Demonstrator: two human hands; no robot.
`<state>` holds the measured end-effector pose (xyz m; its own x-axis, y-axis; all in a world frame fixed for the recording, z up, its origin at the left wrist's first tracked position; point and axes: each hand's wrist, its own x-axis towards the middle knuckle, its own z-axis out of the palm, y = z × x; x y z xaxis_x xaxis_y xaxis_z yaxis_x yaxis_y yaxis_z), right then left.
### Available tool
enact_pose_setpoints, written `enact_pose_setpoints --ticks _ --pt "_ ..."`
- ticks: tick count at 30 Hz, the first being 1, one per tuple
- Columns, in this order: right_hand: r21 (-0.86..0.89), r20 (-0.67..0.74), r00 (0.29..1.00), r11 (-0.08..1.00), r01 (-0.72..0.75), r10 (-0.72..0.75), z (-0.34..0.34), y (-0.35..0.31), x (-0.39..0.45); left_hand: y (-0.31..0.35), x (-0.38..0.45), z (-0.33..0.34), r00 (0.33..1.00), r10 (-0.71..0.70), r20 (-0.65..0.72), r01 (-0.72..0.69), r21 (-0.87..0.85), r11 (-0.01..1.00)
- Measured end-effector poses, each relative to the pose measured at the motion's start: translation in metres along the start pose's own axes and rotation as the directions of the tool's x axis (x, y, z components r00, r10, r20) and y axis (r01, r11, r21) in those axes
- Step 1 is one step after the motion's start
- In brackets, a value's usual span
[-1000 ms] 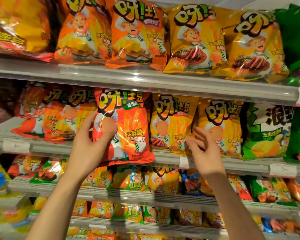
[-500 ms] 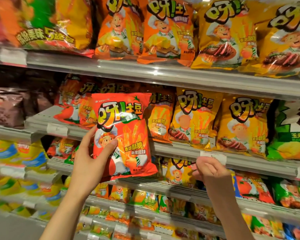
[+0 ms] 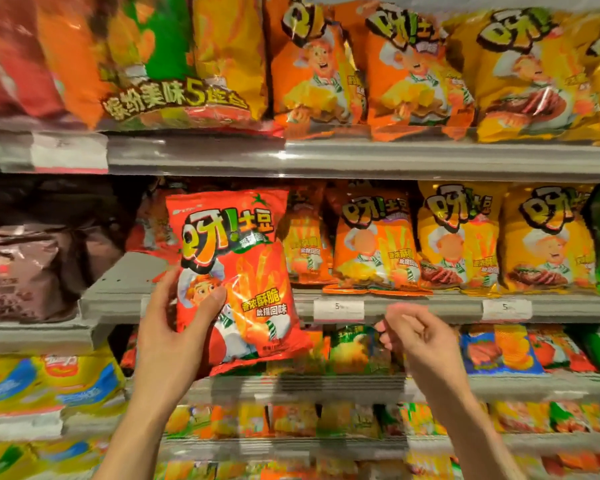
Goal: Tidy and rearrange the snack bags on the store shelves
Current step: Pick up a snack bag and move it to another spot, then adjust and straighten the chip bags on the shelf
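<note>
The left hand (image 3: 174,327) holds a red snack bag (image 3: 236,282) in front of the middle shelf (image 3: 413,303), thumb on the front and fingers behind. The bag is in the air, a bit tilted. The right hand (image 3: 416,337) holds nothing; its fingers are loosely curled just under the shelf edge. On that shelf stand orange bags (image 3: 371,244) and yellow bags (image 3: 461,237). Brown bags (image 3: 25,268) sit to the left.
</note>
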<state>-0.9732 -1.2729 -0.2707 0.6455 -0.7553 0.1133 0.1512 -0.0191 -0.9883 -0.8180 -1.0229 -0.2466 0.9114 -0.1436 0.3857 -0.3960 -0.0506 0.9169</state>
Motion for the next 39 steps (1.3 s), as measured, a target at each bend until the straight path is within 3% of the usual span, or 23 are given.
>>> enact_pose_setpoints --ticks 7,16,18,22,25,28,32,39 --pt "-0.117 -0.024 0.993 0.987 0.113 -0.117 0.084 0.008 -0.013 -0.033 0.053 -0.072 0.999 0.025 0.024 -0.025 0.001 1.000" --pt "-0.378 0.103 0.951 0.873 0.308 -0.291 0.161 -0.017 0.001 -0.049 0.112 -0.122 0.999 0.023 0.027 -0.026 0.108 0.994" --pt "-0.498 0.167 0.904 0.757 0.422 -0.393 0.181 -0.021 0.010 -0.052 0.125 -0.129 0.999 0.008 0.045 -0.014 0.132 0.991" --pt "-0.659 0.436 0.730 0.366 0.657 -0.526 0.223 -0.023 0.031 -0.055 0.148 -0.141 0.994 0.005 0.108 -0.023 0.174 0.984" --pt "-0.668 0.616 0.662 0.161 0.726 -0.427 0.251 -0.018 0.044 -0.053 0.161 -0.146 0.991 0.017 0.134 -0.043 0.191 0.981" --pt "-0.706 0.664 0.696 0.075 0.704 -0.275 0.270 -0.008 0.053 -0.055 0.173 -0.151 0.990 0.017 0.142 -0.046 0.201 0.979" --pt "-0.734 0.650 0.722 0.050 0.677 -0.235 0.277 -0.001 0.055 -0.059 0.185 -0.160 0.991 0.027 0.134 -0.056 0.215 0.975" --pt "-0.684 0.621 0.706 0.205 0.700 -0.340 0.269 -0.005 0.053 -0.060 0.194 -0.160 0.991 0.001 0.136 -0.038 0.269 0.962"
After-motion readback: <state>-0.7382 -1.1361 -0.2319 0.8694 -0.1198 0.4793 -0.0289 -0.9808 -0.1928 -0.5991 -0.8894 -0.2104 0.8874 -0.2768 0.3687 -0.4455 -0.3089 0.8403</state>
